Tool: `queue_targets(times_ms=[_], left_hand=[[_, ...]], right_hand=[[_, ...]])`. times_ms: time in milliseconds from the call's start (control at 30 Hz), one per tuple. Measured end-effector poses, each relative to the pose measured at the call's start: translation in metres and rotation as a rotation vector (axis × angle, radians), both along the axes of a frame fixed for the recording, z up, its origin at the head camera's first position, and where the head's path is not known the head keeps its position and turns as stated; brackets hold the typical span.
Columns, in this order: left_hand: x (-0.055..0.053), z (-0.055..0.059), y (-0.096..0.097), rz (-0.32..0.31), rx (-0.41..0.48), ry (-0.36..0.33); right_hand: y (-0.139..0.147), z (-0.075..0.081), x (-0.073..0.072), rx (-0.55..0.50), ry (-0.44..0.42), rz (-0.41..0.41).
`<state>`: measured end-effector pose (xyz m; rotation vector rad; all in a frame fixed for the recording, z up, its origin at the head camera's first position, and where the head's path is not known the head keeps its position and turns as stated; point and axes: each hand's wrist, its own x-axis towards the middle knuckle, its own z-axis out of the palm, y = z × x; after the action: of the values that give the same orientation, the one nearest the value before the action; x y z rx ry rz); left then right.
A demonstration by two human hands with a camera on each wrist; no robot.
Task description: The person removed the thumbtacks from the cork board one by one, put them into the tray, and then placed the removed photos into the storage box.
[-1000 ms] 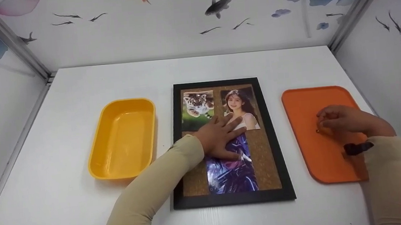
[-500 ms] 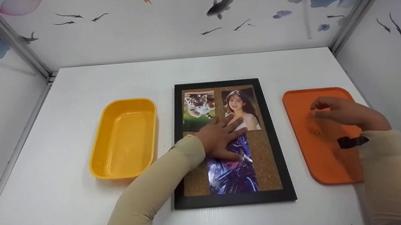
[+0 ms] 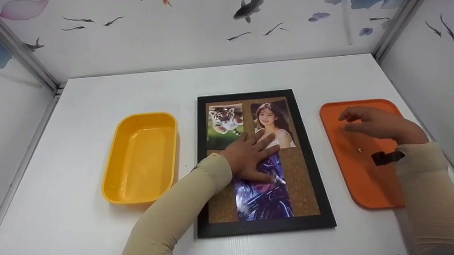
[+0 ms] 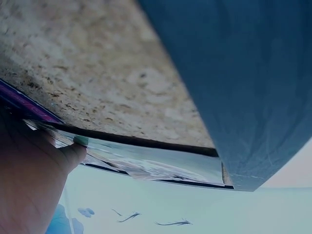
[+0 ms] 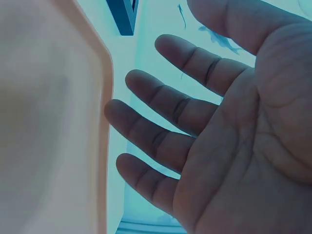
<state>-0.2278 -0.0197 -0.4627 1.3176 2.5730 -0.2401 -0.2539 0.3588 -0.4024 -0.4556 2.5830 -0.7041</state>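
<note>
My left hand (image 3: 250,158) lies with spread fingers on the cork board (image 3: 302,186), pressing the purple-blue picture (image 3: 263,200). Its fingertips reach over the bottom of the portrait photo (image 3: 271,119). Top left on the board is a tiger photo (image 3: 224,121) with a bright dot near its upper edge. Above the orange tray (image 3: 341,162) hovers my right hand (image 3: 374,125), fingers loosely bent. In the right wrist view its fingers (image 5: 161,97) are apart with nothing seen between them. One tiny gold-coloured thing (image 3: 360,150) lies on the tray, too small to identify.
Left of the board stands a yellow plastic bin (image 3: 144,163) with raised walls. A black frame (image 3: 266,225) edges the cork. White table (image 3: 73,198) shows around these things, with patterned panels (image 3: 186,36) at the back and sides.
My right hand has risen from the tray beside the tiny gold-coloured thing and moved left and away from me, leaving that thing on the tray. The left hand stays in place.
</note>
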Motion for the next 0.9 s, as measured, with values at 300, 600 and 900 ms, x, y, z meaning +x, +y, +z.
queue_targets(times_ms=[300, 600, 900], left_hand=[[0.001, -0.001, 0.000, -0.005, 0.012, -0.006], [-0.001, -0.003, -0.001, 0.004, -0.012, 0.000], [0.000, -0.001, 0.001, 0.016, 0.003, -0.026]], right_hand=[[-0.018, -0.003, -0.007, -0.004, 0.025, 0.052], [-0.051, -0.007, -0.028, -0.026, 0.064, 0.044], [-0.087, -0.016, -0.050, -0.029, 0.096, 0.085]])
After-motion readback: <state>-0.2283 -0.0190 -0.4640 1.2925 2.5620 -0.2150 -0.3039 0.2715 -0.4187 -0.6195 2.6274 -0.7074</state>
